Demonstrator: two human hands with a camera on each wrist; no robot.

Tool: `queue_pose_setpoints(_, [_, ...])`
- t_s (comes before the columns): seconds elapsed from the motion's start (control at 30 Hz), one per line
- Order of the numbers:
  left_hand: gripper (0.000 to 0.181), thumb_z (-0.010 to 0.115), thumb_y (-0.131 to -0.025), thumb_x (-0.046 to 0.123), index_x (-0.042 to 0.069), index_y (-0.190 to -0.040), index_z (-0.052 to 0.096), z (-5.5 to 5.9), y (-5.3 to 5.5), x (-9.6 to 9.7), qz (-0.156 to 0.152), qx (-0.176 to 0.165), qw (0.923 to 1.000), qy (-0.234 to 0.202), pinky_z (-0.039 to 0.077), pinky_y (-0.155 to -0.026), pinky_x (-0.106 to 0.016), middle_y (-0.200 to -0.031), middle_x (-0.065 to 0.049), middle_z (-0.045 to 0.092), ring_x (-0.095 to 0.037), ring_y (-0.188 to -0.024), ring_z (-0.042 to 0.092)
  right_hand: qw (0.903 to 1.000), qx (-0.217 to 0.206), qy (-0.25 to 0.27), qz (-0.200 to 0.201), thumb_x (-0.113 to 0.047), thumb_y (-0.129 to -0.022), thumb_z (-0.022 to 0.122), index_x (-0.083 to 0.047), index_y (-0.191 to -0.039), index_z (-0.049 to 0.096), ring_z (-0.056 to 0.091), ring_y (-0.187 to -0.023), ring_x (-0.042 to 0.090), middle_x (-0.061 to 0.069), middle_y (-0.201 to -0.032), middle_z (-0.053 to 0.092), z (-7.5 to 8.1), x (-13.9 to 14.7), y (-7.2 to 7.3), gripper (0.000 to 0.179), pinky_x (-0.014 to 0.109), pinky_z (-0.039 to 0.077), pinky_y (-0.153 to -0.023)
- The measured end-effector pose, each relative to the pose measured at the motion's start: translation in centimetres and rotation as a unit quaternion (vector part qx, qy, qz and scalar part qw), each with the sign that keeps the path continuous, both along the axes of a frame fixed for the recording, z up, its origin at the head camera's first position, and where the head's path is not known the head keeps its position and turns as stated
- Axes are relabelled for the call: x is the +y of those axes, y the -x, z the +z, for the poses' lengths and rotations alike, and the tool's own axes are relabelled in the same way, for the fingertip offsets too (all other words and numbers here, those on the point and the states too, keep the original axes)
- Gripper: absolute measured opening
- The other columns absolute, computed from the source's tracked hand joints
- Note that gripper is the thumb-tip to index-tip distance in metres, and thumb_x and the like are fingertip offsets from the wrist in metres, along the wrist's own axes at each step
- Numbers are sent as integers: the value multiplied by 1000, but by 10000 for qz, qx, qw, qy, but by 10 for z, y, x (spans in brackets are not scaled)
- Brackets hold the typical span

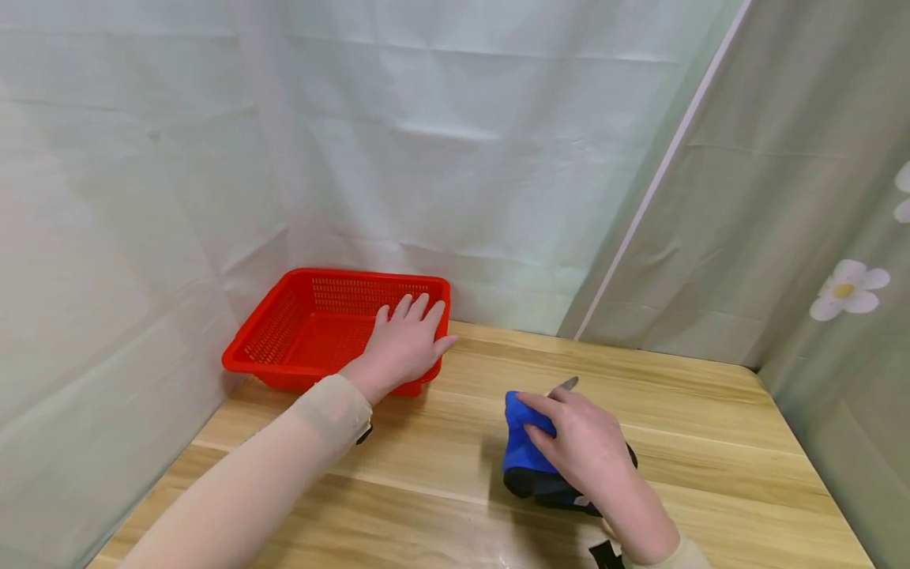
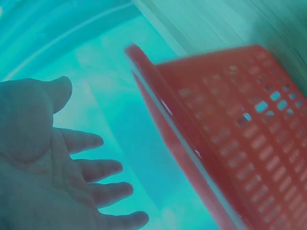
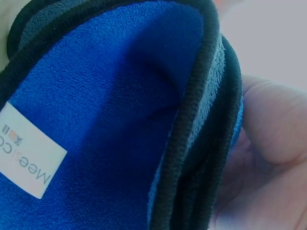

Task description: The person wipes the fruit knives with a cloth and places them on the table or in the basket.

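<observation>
My right hand (image 1: 588, 436) grips a folded blue microfibre cloth (image 1: 524, 452) with dark edging, close over the table. Its thumb and forefinger lie across the blue face. In the right wrist view a white printed label (image 3: 31, 151) shows on the cloth (image 3: 110, 91). A narrow grey blade-like tip (image 1: 569, 383) sticks out beyond that hand; the rest of it is hidden. My left hand (image 1: 404, 344), its fingers spread, overlaps the right end of a red plastic basket (image 1: 266, 365). In the left wrist view the left hand (image 2: 62, 163) holds nothing and stands apart from the basket rim (image 2: 168, 108).
The slotted basket stands at the back left of the wooden table (image 1: 441, 450), close to the pale curtain (image 1: 462, 182). Another curtain panel with flower prints (image 1: 846, 291) hangs on the right. The table's right edge (image 1: 810, 458) runs along it.
</observation>
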State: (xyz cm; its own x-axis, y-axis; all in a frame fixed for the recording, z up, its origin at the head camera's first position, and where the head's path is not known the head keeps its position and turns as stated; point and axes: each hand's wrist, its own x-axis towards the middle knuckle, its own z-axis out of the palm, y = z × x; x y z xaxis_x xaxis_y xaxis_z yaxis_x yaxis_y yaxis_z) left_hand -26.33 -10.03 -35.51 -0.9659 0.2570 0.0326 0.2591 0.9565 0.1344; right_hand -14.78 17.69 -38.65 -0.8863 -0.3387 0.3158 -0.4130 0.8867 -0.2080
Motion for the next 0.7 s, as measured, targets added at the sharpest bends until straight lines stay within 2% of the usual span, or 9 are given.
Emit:
queue_pose_setpoints(0.13, [81, 59, -110, 57, 13, -173, 34, 1, -12, 11, -262, 354, 9989, 144, 15, -128, -72, -179, -20, 26, -47, -165, 20, 9999, -82, 12, -103, -22, -92, 93, -27, -135, 80, 74, -97, 25, 4, -110, 75, -1, 9, -1, 46, 49, 62, -76])
queue_pose_setpoints(0.23, [81, 61, -110, 57, 12, -172, 37, 0, -19, 18, -391, 524, 9976, 230, 15, -128, -73, -179, -19, 27, -47, -165, 19, 9996, -214, -14, -203, -22, -93, 92, -27, -137, 79, 74, -97, 26, 5, -111, 76, 0, 15, 0, 47, 50, 62, -76])
queue_pose_setpoints(0.47, [78, 56, -110, 61, 15, -172, 40, -5, -30, 37, -640, 719, 9947, 375, 13, -128, -72, -179, -17, 30, -44, -166, 21, 9990, -272, -113, -324, -22, -94, 91, -26, -140, 78, 63, -78, 15, -1, -99, 70, 0, 29, -3, 49, 40, 55, -66])
queue_pose_setpoints(0.6, [77, 59, -109, 61, 15, -169, 44, -8, -37, 49, -832, 930, 9911, 469, 18, -127, -72, -176, -17, 35, -43, -164, 26, 9992, -119, -38, -381, -21, -92, 92, -27, -137, 79, 57, -73, 12, -4, -93, 66, -2, 40, -5, 48, 37, 50, -60])
queue_pose_setpoints(0.7, [77, 61, -108, 62, 15, -168, 46, -12, -41, 58, -967, 954, 9897, 450, 19, -127, -72, -175, -17, 36, -43, -163, 27, 9991, -59, -16, -420, -20, -91, 93, -25, -135, 80, 54, -70, 11, -4, -90, 64, -3, 46, -7, 47, 36, 47, -58])
